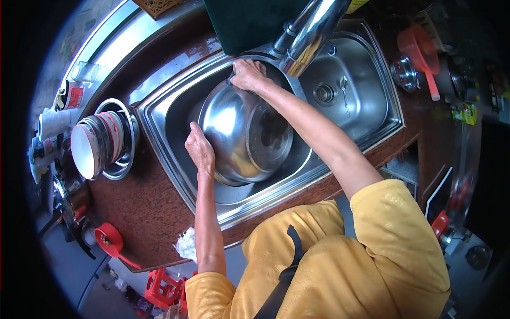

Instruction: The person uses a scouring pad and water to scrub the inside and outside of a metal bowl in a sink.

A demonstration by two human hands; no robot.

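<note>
A large stainless-steel basin (229, 123) is tilted in the left bowl of a double steel sink (185, 115), its wet round base turned up and to the right. My left hand (200, 150) grips its edge on the left side, thumb pointing up. At the basin's far side, my right hand (249, 75) presses a dark scouring pad (230, 78) to the metal. Most of that pad is hidden under the fingers. The chrome faucet (305, 48) hangs over the divider, close to my right hand. A spoon (345, 95) lies in the right bowl beside the drain strainer (324, 94).
Stacked bowls (85, 149) lean in a metal basin at left. A red plastic ladle (109, 239) sits near the counter's left corner, by a white cloth (185, 244). At right are a red dipper (418, 50) and a glass lid (404, 73). A dark green board (247, 24) stands behind the sink.
</note>
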